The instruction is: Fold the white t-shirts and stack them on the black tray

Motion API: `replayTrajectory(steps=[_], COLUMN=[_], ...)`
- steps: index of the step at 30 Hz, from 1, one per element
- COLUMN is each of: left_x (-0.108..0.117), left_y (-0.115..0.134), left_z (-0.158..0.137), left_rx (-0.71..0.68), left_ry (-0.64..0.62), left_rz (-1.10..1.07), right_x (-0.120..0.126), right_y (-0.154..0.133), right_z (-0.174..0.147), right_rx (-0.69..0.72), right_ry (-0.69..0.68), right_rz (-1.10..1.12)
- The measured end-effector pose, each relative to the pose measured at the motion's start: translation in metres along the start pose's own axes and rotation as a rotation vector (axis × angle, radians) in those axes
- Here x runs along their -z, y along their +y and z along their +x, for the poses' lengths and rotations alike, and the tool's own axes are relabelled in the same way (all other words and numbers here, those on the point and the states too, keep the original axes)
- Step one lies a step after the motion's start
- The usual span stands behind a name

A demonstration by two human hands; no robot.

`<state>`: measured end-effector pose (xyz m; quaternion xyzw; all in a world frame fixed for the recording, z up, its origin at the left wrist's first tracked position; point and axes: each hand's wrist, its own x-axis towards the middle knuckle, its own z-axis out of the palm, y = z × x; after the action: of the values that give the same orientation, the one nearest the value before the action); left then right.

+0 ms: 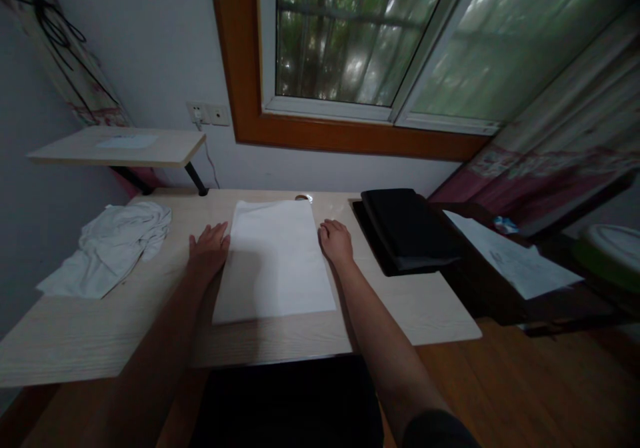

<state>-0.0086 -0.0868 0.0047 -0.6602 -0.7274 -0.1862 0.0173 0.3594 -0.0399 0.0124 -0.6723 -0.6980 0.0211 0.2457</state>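
Note:
A white rectangular sheet (278, 255) lies flat on the pale wooden table (400, 301), its long sides running away from me. I cannot tell whether it is paper or folded cloth. Against its left edge rests my left hand (210, 247), palm down with the fingers spread. My right hand (336, 240) lies beside the upper right edge, fingers slightly bent and resting on the tabletop. Neither hand holds anything. The shadow of an arm or my body falls across the lower left of the sheet.
A crumpled white cloth (117, 241) lies at the left, below a small raised shelf (120, 147). Black folded fabric or a case (407, 225) sits at the right. Behind the sheet is a small roll (303, 198). Papers (510, 255) lie on a dark surface further right.

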Motion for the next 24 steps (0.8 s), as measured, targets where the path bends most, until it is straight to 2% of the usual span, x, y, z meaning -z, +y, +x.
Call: replayTrajectory(steps=[14,24], left_x=[0.002,0.011], left_y=[0.000,0.008], left_z=[0.001,-0.003], left_rx=[-0.002,0.004], left_ry=[-0.036,-0.056], left_rz=[-0.010,-0.004], right_x=[0.001,0.003], right_y=[0.000,-0.003], right_z=[0.000,-0.001], right_rx=[-0.006,0.032], right_ry=[-0.006,-0.035], right_rz=[0.006,-0.028])
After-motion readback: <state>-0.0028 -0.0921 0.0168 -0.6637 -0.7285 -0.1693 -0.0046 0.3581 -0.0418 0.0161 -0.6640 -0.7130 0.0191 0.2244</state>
